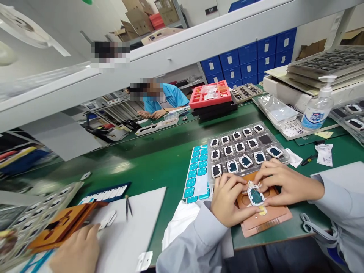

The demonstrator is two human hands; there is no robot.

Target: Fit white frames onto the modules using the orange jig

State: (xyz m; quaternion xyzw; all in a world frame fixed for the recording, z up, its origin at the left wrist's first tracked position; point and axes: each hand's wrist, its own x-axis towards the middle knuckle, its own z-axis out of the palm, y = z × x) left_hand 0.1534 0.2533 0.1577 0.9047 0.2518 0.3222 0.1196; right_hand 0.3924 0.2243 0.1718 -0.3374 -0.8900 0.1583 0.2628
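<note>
My left hand (231, 197) and my right hand (281, 182), both in grey sleeves, are closed around one small white-framed part (256, 196) with a dark green centre. Their fingertips pinch it from opposite sides, just over an orange-brown fixture block (271, 215) near the table's front edge. A bit of yellow (262, 209) shows at the part's lower edge. Right behind my hands is a clear plastic tray (214, 161) with rows of similar white-framed parts. To its left lies a sheet of blue rounded stickers (194, 172).
Another person's hand (76, 246) rests by orange fixtures (61, 223) at lower left, near tweezers (128, 207). A pump bottle (317, 104) stands at back right. Across the green table (136, 163) sits a person in blue (174, 94), near a red box (210, 94). A white shelf beam (170, 62) crosses overhead.
</note>
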